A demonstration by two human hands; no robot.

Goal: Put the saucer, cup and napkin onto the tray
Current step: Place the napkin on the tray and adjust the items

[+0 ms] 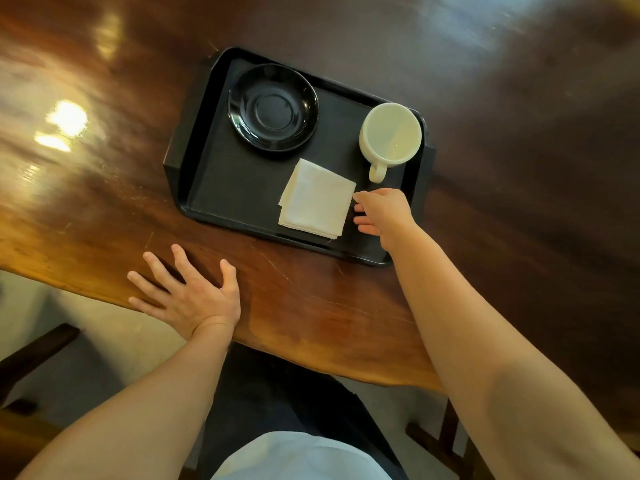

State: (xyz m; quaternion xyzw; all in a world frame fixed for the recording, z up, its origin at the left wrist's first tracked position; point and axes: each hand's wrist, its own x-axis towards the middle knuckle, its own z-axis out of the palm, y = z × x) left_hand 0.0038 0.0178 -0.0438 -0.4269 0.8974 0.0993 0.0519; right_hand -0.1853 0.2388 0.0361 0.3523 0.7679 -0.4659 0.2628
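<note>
With saucer (273, 106), cup (390, 134) and napkin (316, 199) on the tray (221, 188), the right hand (382, 213) hovers open-fingered beside the napkin; left hand (188, 296) rests splayed on the desk (311, 306), lower left

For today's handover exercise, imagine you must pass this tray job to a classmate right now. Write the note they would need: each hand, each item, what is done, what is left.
Left hand: open, flat on the wooden table, holding nothing.
Right hand: open over the tray, fingers at the napkin's right edge, gripping nothing.
Saucer: on the tray, far left part, empty.
Cup: on the tray, far right corner, upright, beside the saucer, not on it.
Napkin: folded, flat on the tray's near side.
Done: all three are on the tray.
Left: probably just withdraw the right hand.
</note>
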